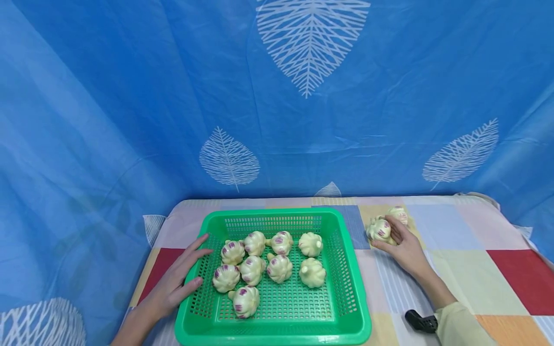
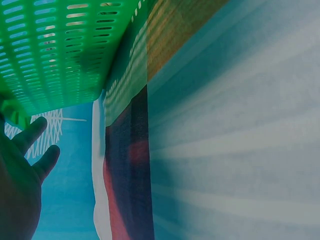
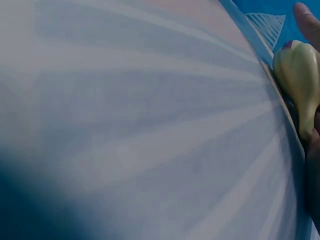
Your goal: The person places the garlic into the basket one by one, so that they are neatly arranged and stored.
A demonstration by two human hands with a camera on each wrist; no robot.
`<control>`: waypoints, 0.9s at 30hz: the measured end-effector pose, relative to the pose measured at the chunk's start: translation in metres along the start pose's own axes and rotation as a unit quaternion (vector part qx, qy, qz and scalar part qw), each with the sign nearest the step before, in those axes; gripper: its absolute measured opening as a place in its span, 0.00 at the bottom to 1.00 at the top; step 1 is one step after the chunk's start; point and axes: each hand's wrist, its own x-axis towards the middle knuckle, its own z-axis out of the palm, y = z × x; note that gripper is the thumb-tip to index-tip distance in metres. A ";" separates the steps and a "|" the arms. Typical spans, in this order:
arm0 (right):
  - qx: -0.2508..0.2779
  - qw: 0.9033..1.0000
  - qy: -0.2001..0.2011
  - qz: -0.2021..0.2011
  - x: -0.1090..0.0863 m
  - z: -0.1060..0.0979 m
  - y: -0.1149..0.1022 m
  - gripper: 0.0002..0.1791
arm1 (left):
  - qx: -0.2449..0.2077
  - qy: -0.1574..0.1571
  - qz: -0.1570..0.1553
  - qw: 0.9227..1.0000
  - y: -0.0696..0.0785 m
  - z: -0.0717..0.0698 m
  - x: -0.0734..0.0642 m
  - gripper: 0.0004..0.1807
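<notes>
Out to the right of the green basket [image 1: 277,337], my right hand [image 1: 402,247] holds a garlic bulb [image 1: 380,229] with purple streaks between thumb and fingers. The right wrist view has a pale bulb [image 3: 296,75] beside the fingers, its stem pointing down. Just behind the hand lies another garlic bulb [image 1: 398,215], partly covered by the fingers. My left hand [image 1: 173,283] is at the basket's left rim, its fingers extended and spread over the edge. In the left wrist view, its fingers show below the slotted basket wall [image 2: 65,55].
Inside the basket sit several garlic bulbs [image 1: 252,270], mostly toward the left and back. A patchwork cloth [image 1: 459,266] covers the table. Blue curtain [image 1: 368,120] with white leaf prints hangs behind and at the sides. A black strap piece [image 1: 421,321] is by the right sleeve.
</notes>
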 end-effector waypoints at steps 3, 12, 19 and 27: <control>-0.015 1.000 0.006 -0.013 0.006 0.002 -0.001 0.44 | 0.009 -0.002 -0.007 1.000 0.001 0.000 0.000 0.30; -0.007 1.000 -0.005 -0.004 0.015 -0.001 0.005 0.36 | 0.013 0.001 -0.006 1.000 0.001 0.000 0.000 0.31; -0.005 1.000 -0.009 -0.001 0.015 -0.002 0.000 0.36 | 0.001 0.004 -0.001 1.000 -0.001 0.001 0.000 0.31; 0.008 1.000 -0.027 -0.007 0.015 -0.004 -0.014 0.35 | -0.001 0.003 0.004 1.000 -0.002 0.001 0.000 0.31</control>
